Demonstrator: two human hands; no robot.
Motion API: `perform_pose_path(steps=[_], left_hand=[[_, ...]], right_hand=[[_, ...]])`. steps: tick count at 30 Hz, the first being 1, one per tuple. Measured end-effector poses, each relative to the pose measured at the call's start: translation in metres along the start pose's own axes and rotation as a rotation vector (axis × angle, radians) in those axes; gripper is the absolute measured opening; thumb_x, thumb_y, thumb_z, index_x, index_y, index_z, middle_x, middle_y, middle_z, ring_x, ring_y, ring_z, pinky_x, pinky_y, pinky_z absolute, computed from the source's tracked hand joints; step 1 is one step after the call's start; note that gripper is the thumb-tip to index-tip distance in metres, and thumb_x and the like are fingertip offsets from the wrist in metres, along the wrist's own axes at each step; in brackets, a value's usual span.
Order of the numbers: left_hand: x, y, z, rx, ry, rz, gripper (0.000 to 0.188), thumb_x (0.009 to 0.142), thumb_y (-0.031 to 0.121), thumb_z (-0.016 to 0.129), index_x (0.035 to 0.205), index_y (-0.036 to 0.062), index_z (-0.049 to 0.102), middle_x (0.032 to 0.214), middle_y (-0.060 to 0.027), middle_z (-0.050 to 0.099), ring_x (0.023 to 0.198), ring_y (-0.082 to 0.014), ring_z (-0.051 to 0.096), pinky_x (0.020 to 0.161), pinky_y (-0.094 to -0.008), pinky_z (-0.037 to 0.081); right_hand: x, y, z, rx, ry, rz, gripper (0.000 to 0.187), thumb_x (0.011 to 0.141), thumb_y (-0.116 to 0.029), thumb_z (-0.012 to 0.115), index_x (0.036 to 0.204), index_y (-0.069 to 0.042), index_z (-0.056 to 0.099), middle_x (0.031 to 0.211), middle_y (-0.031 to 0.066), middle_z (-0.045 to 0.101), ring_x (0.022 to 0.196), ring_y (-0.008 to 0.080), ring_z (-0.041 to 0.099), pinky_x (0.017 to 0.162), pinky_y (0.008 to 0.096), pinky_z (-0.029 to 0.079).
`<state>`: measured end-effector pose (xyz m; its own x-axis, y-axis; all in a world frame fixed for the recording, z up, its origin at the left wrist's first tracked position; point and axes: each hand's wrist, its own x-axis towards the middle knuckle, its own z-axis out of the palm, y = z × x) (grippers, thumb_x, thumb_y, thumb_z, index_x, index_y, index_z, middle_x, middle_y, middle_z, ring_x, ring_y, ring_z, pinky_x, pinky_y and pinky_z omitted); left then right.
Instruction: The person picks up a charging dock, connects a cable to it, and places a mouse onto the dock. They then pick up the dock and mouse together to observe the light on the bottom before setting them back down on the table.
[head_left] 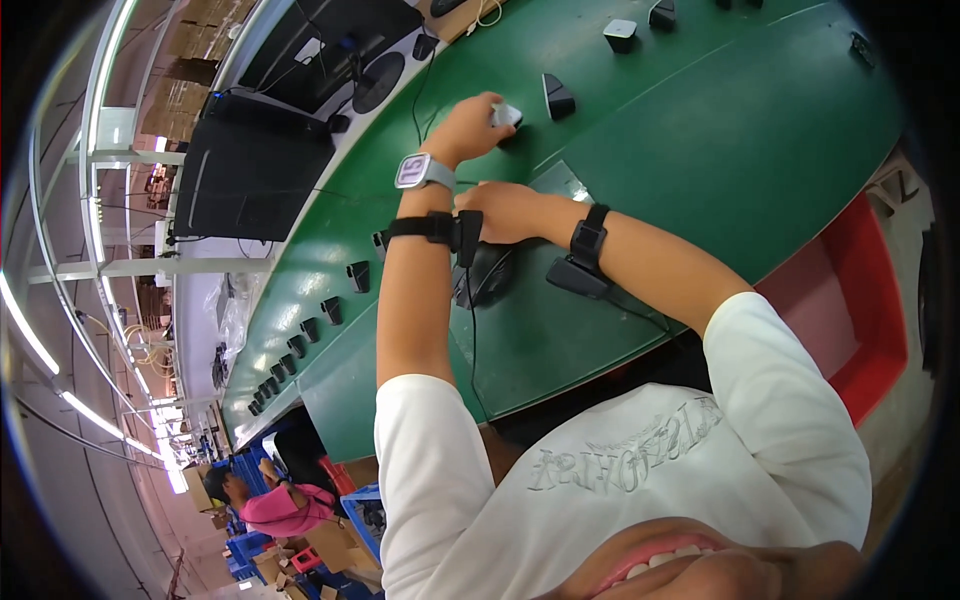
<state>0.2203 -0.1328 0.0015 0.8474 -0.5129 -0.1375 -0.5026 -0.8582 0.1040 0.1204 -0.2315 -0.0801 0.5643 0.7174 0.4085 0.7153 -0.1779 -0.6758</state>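
Left hand (468,128) grasps a small white-topped block (508,116) at its sides, just above the green desk (720,150) or on it; which, I cannot tell. Nearer the body than that block, the right hand (508,212) is bent in behind the left wrist, which covers its fingers, so I cannot tell whether it holds anything. Just right of the block stands a dark wedge (557,97); farther right and beyond, a second white-topped piece (620,37). Left of it are a black monitor (255,168) and a round monitor base (379,82). Nearer the body, a rounded black object (487,277) lies partly behind the left forearm; well to the block's right is a red bin (888,320).
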Motion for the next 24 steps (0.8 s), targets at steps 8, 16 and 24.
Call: perform_pose_path(steps=[8, 16, 24], left_hand=[[-0.150, -0.043, 0.034, -1.548, 0.814, -0.102, 0.064, 0.080, -0.016, 0.061, 0.142, -0.0059, 0.052, 0.126, -0.0113, 0.063, 0.113, -0.0193, 0.063, 0.095, -0.0298, 0.052], [-0.197, -0.029, 0.082, -1.470, 0.814, -0.145, 0.056, 0.070, -0.019, 0.067, 0.123, -0.0015, 0.065, 0.120, -0.0110, 0.066, 0.109, -0.0199, 0.066, 0.093, -0.0312, 0.056], [-0.200, -0.011, 0.071, -1.341, 0.810, -0.055, 0.045, 0.073, -0.014, 0.068, 0.117, -0.0049, 0.067, 0.115, -0.0104, 0.066, 0.106, -0.0227, 0.067, 0.085, -0.0386, 0.066]], right_hand=[[0.012, 0.002, -0.005, 0.354, 0.247, 0.036, 0.018, 0.096, -0.015, 0.065, 0.108, -0.003, 0.071, 0.095, 0.0105, 0.072, 0.087, 0.0237, 0.068, 0.082, 0.0366, 0.054], [0.011, -0.010, -0.009, 0.541, 0.299, 0.111, 0.019, 0.096, -0.014, 0.068, 0.109, -0.001, 0.070, 0.092, 0.0053, 0.074, 0.082, 0.0117, 0.065, 0.078, 0.0289, 0.052], [0.011, -0.011, -0.014, 0.377, 0.250, 0.113, 0.017, 0.096, -0.014, 0.069, 0.106, 0.000, 0.072, 0.091, 0.0057, 0.074, 0.084, 0.0128, 0.067, 0.080, 0.0294, 0.053]])
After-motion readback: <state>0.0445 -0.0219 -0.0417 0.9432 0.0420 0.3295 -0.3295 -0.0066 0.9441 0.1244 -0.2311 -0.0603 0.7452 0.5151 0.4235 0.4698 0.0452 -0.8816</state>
